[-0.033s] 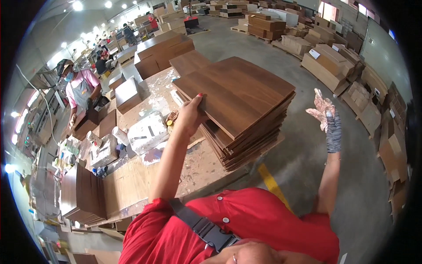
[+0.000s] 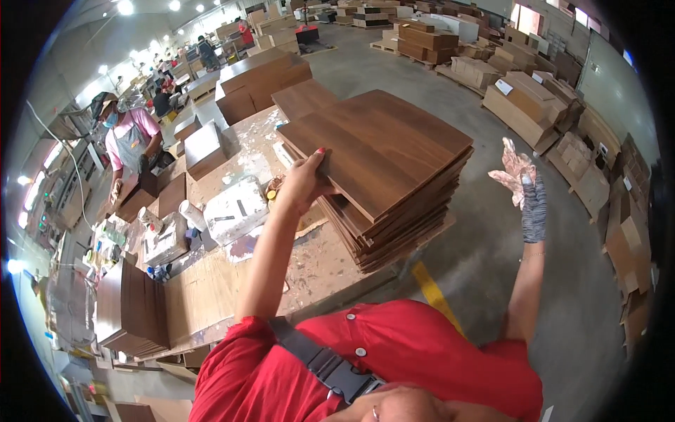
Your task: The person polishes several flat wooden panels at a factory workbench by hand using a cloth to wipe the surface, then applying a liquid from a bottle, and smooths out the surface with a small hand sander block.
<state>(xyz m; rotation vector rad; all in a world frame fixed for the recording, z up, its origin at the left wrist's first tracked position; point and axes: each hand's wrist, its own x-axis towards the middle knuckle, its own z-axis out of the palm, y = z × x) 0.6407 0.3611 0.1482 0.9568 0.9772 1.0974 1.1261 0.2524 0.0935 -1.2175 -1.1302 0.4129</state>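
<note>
My left hand (image 2: 304, 184) grips the near left edge of a dark brown wooden board (image 2: 387, 144), thumb on top and the other fingers hidden beneath. That board is the uppermost of a tall, uneven stack of similar boards (image 2: 413, 224) at the right end of the workbench. Off to the right of the stack, my right hand (image 2: 515, 174) is held in the air with fingers spread and nothing in it. It wears a stained, pale covering and a grey striped wrist sleeve (image 2: 534, 214).
The paint-stained workbench (image 2: 309, 278) holds a white box-like block (image 2: 238, 211), white cups (image 2: 191, 214) and another board stack (image 2: 130, 309). A co-worker (image 2: 130, 141) handles panels at the far left. Cartons (image 2: 524, 102) line the right side, across the floor.
</note>
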